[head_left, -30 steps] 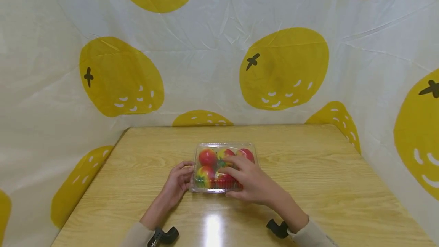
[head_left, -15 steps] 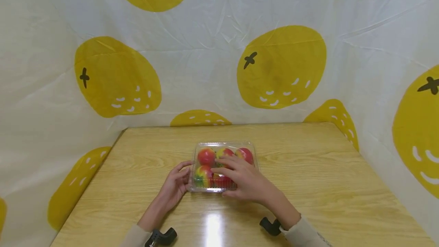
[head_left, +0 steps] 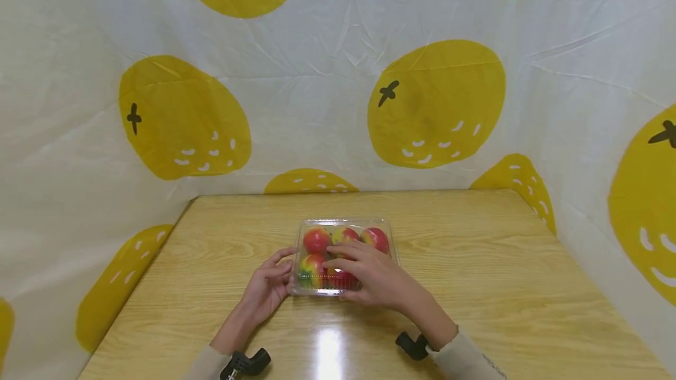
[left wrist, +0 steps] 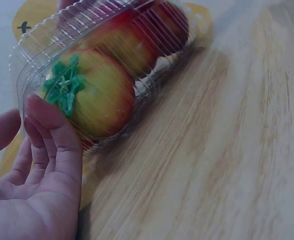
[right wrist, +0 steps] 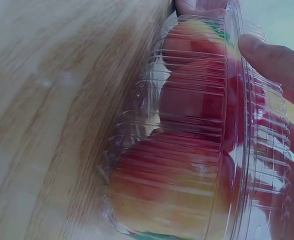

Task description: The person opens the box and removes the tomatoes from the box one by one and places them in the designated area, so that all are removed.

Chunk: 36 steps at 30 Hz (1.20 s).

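Note:
On the table sits a clear plastic clamshell box [head_left: 317, 292], its lid down over several round red-and-yellow fruits [head_left: 317, 241]. One fruit [left wrist: 104, 102] has a green leafy top in the left wrist view. My left hand [head_left: 267, 289] is at the box's left side, loosely bent fingertips against the plastic and the thumb apart. My right hand [head_left: 372, 274] lies over the lid's right part with spread fingers. Its thumb [right wrist: 269, 56] touches the front of the lid near the rim. The right hand hides part of the fruits.
The box stands on a wooden table [head_left: 475, 263]. A white cloth [head_left: 311, 110] printed with large yellow fruits hangs behind and at both sides. Black wrist mounts [head_left: 412, 346] show below both hands.
My right hand has slid a little to the left across the lid. The left hand stays beside the box, and the box has barely moved.

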Each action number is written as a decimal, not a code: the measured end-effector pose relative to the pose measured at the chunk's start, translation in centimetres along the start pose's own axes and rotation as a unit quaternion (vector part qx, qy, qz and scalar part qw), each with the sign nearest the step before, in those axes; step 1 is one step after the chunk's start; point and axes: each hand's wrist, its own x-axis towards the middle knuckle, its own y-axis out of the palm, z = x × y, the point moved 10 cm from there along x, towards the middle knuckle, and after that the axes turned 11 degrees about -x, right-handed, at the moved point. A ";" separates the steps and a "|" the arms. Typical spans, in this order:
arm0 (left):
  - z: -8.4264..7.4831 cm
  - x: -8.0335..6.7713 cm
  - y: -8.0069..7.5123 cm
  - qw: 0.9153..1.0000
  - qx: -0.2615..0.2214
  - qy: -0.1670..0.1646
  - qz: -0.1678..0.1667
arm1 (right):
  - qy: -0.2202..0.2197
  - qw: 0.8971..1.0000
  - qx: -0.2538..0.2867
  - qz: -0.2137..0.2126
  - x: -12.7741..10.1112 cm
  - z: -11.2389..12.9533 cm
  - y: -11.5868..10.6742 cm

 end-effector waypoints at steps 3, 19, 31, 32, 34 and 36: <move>-0.1 -0.2 0.4 1.000 -0.004 0.003 0.022 | -0.002 1.000 0.006 0.002 0.1 -0.1 0.1; -0.4 -0.8 1.4 0.996 0.018 -0.005 0.089 | -0.024 0.999 -0.017 -0.027 0.3 0.3 0.2; 0.3 -1.4 1.5 0.983 0.120 -0.058 0.123 | -0.020 0.999 -0.017 -0.025 0.2 0.1 0.8; 0.3 -1.5 1.5 0.983 0.119 -0.059 0.125 | -0.020 0.999 -0.016 -0.026 0.2 0.1 0.8; 0.2 -1.5 1.5 0.983 0.116 -0.059 0.127 | -0.021 0.999 -0.014 -0.028 0.2 0.1 0.8; 0.2 -1.5 1.5 0.983 0.115 -0.060 0.131 | -0.020 0.999 -0.013 -0.031 0.2 0.0 0.7</move>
